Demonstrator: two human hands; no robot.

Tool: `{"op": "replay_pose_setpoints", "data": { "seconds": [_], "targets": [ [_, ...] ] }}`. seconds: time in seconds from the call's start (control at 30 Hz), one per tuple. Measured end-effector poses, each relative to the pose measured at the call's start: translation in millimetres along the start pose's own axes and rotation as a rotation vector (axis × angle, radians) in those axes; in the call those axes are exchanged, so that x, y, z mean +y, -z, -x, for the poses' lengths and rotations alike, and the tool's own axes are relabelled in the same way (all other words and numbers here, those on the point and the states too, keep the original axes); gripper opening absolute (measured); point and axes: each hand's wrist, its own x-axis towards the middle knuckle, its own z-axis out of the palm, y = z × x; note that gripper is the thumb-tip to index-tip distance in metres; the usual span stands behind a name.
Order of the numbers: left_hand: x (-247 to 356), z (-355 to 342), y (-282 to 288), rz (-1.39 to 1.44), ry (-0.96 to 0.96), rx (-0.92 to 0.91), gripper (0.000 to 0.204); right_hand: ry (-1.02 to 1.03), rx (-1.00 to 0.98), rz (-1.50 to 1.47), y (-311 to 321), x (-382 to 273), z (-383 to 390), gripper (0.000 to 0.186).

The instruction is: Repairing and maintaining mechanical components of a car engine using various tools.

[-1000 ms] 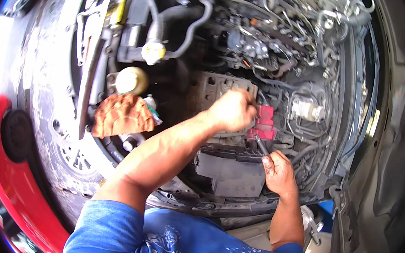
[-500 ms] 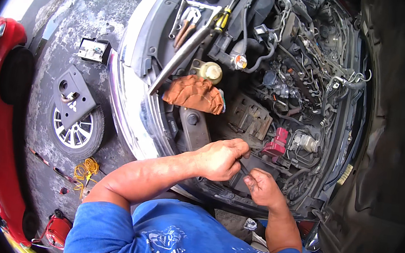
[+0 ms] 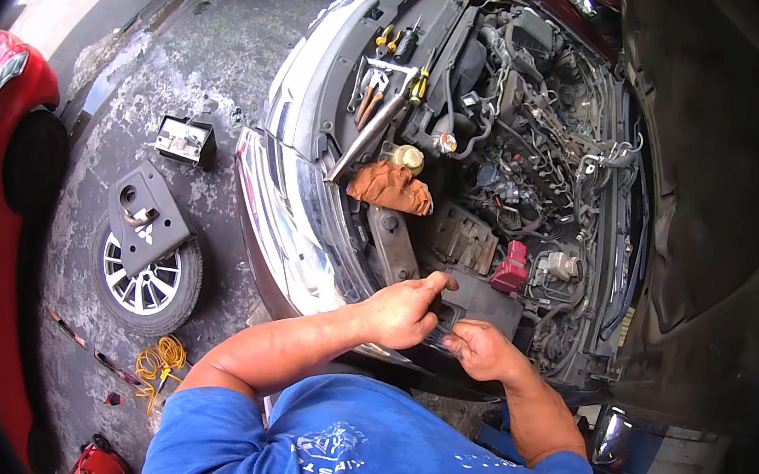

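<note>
My left hand point(image 3: 404, 314) is closed, its fingers curled, above the near corner of the open engine bay. My right hand point(image 3: 483, 350) is closed too, fingertips pressed together, just to the right and slightly nearer. A small dark thing shows between the two hands; its kind is too hidden to tell. Beneath them lies a dark flat panel point(image 3: 482, 296). Beyond it are a worn metal tray point(image 3: 464, 239) and a red plastic cover point(image 3: 510, 267). An orange-brown cloth or glove point(image 3: 389, 189) rests beside a pale reservoir point(image 3: 407, 158).
A long metal bar point(image 3: 373, 139), orange-handled pliers point(image 3: 370, 102) and a yellow-handled screwdriver point(image 3: 419, 86) lie on the car's front panel. On the floor at left are a wheel point(image 3: 179, 295) with a plate on it, a yellow cord point(image 3: 159, 359) and a black box point(image 3: 184, 140).
The view has shifted, so the car and floor things sit differently in the picture. My hands stay closed and close together over the same corner; the dark thing between them shows less.
</note>
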Motion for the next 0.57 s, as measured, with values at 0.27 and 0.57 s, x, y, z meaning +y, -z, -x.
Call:
{"op": "replay_pose_setpoints", "data": {
  "seconds": [0.27,0.57],
  "targets": [
    [0,2,-44,0.994,0.190,0.352,0.043,-0.200,0.181,-0.121,-10,-25,9,0.038],
    [45,-28,-113,1.216,0.319,0.518,0.022,-0.015,0.479,-0.059,-48,21,41,0.032]
  ]
}}
